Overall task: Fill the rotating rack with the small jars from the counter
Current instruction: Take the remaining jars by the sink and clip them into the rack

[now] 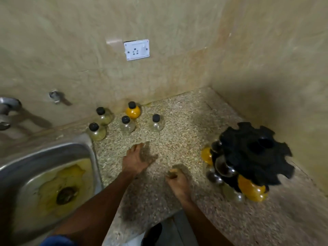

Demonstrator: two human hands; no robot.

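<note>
Several small round glass jars with black caps stand at the back of the speckled counter (pixel 177 121): an orange-filled jar (pixel 133 110), a clear jar (pixel 127 125), another clear jar (pixel 156 123), and two yellowish jars (pixel 103 115) (pixel 96 131) near the sink. The black rotating rack (pixel 252 153) stands at the right with several jars hanging in its lower notches, some orange (pixel 250 190). My left hand (pixel 136 158) reaches forward over the counter with relaxed fingers and holds nothing. My right hand (pixel 177 180) hovers lower with loosely curled fingers, empty as far as the blur shows.
A steel sink (pixel 44 174) with yellow stains fills the left. A tap (pixel 7 109) sticks out at the far left. A white wall socket (pixel 136 49) sits above the jars. Tiled walls close the back and right. The counter's front edge runs below my arms.
</note>
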